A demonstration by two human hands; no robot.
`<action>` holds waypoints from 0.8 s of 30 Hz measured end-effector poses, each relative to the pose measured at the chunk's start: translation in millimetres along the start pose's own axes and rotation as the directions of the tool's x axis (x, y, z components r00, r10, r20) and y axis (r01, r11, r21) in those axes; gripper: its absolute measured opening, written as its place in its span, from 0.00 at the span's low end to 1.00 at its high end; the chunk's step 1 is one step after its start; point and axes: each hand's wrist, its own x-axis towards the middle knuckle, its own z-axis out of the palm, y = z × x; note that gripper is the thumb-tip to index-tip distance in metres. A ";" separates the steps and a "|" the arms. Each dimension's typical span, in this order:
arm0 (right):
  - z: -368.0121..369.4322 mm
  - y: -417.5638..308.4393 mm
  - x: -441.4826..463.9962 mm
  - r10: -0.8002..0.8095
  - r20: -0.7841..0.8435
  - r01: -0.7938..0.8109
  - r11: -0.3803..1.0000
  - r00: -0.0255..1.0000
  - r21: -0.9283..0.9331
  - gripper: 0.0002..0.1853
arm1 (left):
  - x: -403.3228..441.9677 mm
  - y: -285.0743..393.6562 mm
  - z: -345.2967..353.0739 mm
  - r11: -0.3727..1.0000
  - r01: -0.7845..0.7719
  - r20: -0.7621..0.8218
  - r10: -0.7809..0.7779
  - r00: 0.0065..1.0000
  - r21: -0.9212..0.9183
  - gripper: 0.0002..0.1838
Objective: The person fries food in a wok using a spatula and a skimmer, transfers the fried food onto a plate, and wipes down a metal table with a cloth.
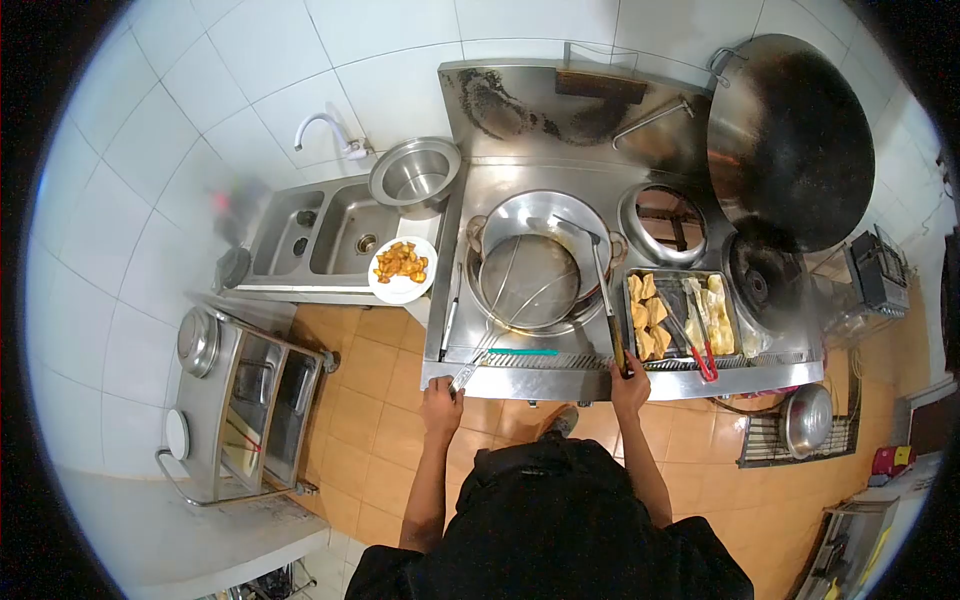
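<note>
My left hand (442, 405) is closed on the handle end of long metal tongs (490, 333), whose two arms spread apart over the big wok (602, 212). In my right hand (629, 387) is the dark handle of a long-handled spatula (604, 272); it slants up across the wok's right side, with its head near the far rim. The wok has two loop handles and sits on the steel stove (520, 172). A thin teal stick (523, 352) lies along the stove's front, beside the tongs. Right of the spatula, a metal tray (676, 357) holds golden fried pieces, paler pieces and red-handled tongs (708, 362).
A white plate of browned pieces (402, 291) stands by the sink (322, 240), below a steel pot (415, 172). A large blackened wok (790, 140) leans at the back right, near a burner (757, 285). A steel cart (225, 420) stands left; a metal bowl (806, 420) is low right.
</note>
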 end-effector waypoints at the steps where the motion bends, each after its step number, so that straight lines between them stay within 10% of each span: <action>1: 0.0 0.1 1.7 -0.001 0.002 0.001 1.000 1.000 0.002 0.23 | 1.8 -0.8 1.7 1.000 -0.004 -0.012 0.004 1.000 0.010 0.20; 24: 5.8 0.8 28.4 -0.188 0.128 0.195 0.980 0.974 -0.045 0.23 | -7.2 20.4 -7.7 0.965 0.125 -0.085 -0.108 0.990 0.232 0.19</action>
